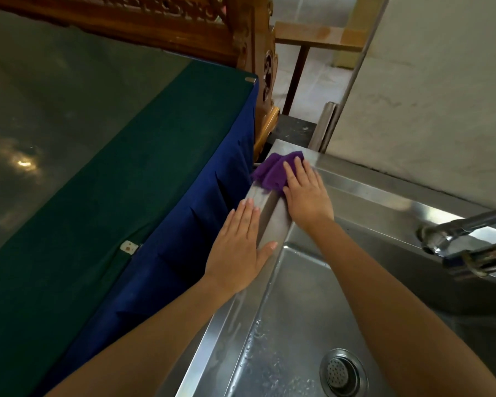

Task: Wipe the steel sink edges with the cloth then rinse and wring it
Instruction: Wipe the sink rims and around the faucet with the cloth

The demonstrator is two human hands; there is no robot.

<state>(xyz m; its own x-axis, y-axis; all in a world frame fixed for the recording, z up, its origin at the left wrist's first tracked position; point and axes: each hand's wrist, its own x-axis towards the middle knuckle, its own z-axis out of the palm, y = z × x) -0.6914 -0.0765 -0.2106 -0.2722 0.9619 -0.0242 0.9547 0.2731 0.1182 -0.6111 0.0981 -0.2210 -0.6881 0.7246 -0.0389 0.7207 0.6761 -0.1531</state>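
Note:
A purple cloth (pixel 271 170) lies bunched on the far left corner of the steel sink's edge (pixel 272 222). My right hand (pixel 307 193) presses flat on the cloth's near side, fingers stretched forward over it. My left hand (pixel 239 247) rests flat and empty on the left rim, nearer to me, fingers together and thumb out toward the basin. The wet basin (pixel 287 325) with its round drain strainer (pixel 341 372) lies below my forearms.
A chrome tap (pixel 467 239) reaches in from the right over the sink's back ledge. A table with a green top and blue skirt (pixel 155 239) stands tight against the sink's left side. Carved wooden furniture (pixel 252 53) and a pale wall (pixel 430 96) stand beyond.

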